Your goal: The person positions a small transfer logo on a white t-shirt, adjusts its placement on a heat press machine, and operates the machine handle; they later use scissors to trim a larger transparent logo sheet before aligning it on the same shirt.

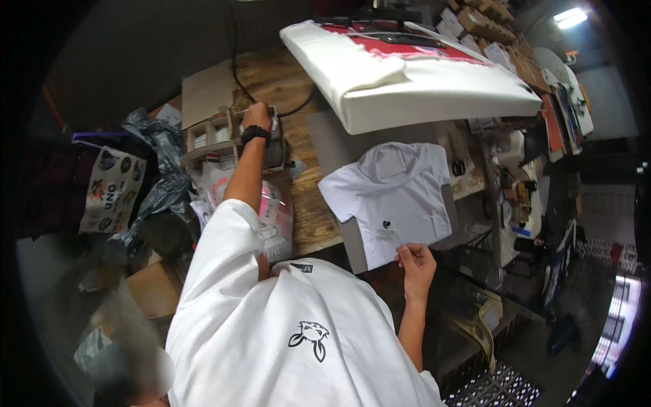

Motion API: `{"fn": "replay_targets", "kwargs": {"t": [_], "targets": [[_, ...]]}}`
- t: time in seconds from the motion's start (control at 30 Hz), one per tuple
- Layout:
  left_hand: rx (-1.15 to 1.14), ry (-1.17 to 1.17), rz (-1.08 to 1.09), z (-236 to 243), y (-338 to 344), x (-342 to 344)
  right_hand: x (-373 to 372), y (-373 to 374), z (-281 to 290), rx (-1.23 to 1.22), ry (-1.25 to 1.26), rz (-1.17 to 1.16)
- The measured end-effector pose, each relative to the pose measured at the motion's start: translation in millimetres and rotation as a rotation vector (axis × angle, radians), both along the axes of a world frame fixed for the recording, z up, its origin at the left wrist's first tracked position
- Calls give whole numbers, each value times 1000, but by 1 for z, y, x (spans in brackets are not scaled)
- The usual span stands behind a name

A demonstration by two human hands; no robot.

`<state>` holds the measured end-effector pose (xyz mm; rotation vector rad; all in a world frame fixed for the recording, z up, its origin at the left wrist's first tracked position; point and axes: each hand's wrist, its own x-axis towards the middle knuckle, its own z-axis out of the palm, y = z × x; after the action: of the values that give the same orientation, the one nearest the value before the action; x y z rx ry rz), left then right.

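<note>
My left hand (256, 117), with a black band at the wrist, reaches into a divided cardboard box (274, 161) at the back of the bench. Its fingers are curled down, and what they hold, if anything, is hidden. A small white T-shirt (400, 197) lies on a grey flat board (352, 241), neck away from me, with a black heart and faint small print near its hem. At that hem my right hand (416, 266) is closed in a pinch. Whether it grips the cloth or some small thing cannot be made out.
A white cloth-covered press plate (434, 88) overhangs the board's far side. Plastic packages (277, 220) lie on the wooden bench (308, 217) by my left arm. Grey plastic bags (163, 163) crowd the left, scissors (458, 167) lie right of the shirt, and boxes (475, 24) are stacked behind.
</note>
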<state>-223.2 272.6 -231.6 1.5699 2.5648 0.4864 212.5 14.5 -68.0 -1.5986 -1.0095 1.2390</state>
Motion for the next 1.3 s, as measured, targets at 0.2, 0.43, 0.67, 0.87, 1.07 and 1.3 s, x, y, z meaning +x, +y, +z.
{"fn": "replay_targets", "kwargs": {"t": [0.2, 0.43, 0.67, 0.87, 1.07, 1.3], "targets": [[-86, 30, -72, -7, 18, -8, 11, -3, 8, 36, 1, -45], [156, -204, 68, 51, -23, 23, 34, -3, 8, 13, 75, -84], [744, -609, -18, 98, -135, 153, 77, 34, 1, 162, 218, 62], [377, -938, -332, 177, -218, 372, 144, 62, 22, 565, -82, 254], [233, -1430, -114, 191, -237, 494, 196, 82, 30, 789, -394, 439], [79, -1475, -92, 204, -212, 510, 219, 98, 21, 886, -455, 499]]}}
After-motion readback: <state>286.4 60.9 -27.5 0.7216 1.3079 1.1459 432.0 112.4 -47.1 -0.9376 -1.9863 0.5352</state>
